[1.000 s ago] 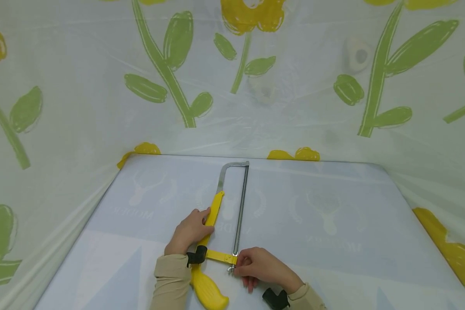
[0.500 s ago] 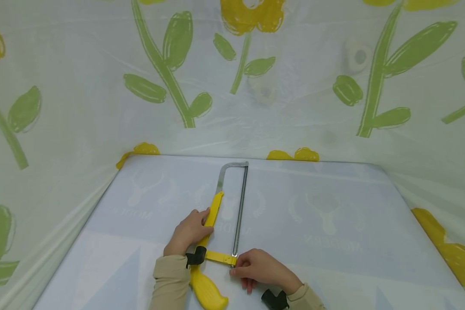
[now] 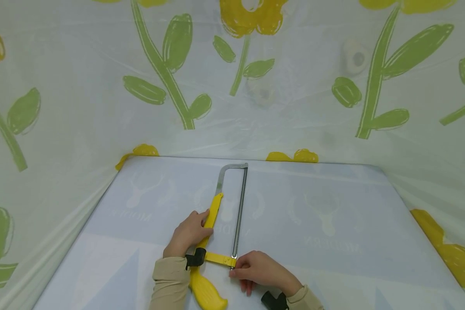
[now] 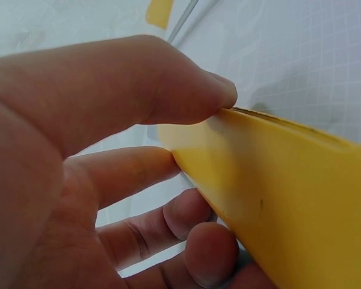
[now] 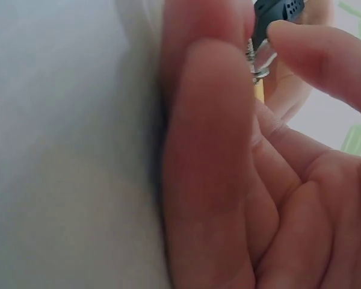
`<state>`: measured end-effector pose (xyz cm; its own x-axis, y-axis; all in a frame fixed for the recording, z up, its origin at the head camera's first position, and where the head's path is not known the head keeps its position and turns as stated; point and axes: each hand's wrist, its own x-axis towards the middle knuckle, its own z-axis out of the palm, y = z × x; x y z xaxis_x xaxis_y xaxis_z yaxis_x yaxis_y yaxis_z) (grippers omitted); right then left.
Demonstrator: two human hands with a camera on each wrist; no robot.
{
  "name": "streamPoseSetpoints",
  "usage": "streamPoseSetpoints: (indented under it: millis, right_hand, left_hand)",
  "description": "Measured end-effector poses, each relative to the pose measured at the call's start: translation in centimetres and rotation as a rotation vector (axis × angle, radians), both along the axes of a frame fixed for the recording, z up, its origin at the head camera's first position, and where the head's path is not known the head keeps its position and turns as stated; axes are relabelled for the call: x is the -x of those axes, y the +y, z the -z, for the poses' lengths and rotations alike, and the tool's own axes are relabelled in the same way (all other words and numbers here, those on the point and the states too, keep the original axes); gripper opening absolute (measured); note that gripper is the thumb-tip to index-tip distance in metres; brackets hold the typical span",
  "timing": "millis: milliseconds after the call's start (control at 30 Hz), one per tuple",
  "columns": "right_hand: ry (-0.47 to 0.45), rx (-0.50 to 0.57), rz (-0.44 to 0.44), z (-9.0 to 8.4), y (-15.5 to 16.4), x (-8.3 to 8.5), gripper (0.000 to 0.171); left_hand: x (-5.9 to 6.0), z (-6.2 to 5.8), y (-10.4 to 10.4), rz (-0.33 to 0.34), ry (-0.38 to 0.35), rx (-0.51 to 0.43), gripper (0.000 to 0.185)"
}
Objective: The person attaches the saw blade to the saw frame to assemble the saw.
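A hacksaw with a yellow frame lies on the table in the head view, its yellow handle toward me and its metal front arm at the far end. A grey metal blade runs along its right side. My left hand holds the yellow frame; in the left wrist view the thumb presses one edge and curled fingers touch the other. My right hand is at the blade's near end, pinching the wing nut, whose threaded screw shows between thumb and fingers. Fingers partly hide it.
The table has a pale cover with faint printed deer heads and letters. A white curtain with green stems and yellow flowers hangs behind and at both sides. Black wrist straps sit at both cuffs.
The right thumb and fingers have shifted slightly around the wing nut, covering more of it than a second ago. The left hand and the hacksaw stay in place.
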<state>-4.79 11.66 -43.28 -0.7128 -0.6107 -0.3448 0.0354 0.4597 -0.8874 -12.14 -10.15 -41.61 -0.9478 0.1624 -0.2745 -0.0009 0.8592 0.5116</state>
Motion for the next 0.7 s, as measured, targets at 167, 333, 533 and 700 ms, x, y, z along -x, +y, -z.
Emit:
streamPoseSetpoints:
  millis: [167, 333, 533, 700]
  right_hand:
    - [0.0, -0.006, -0.016, 0.02, 0.04, 0.0, 0.022]
    - [0.007, 0.013, -0.024, 0.24, 0.1, 0.03, 0.018]
    - [-0.008, 0.009, 0.01, 0.61, 0.15, 0.19, 0.015]
    - [-0.039, -0.003, 0.057, 0.61, 0.13, 0.16, 0.015]
  left_hand:
    - [-0.07, -0.15, 0.03, -0.003, -0.002, -0.004, 0.065]
    - [-0.05, -0.12, 0.02, -0.001, -0.001, -0.006, 0.065]
    - [0.04, 0.09, -0.04, 0.004, 0.005, -0.001, 0.064]
    - [-0.02, 0.08, 0.02, -0.003, -0.002, -0.005, 0.064]
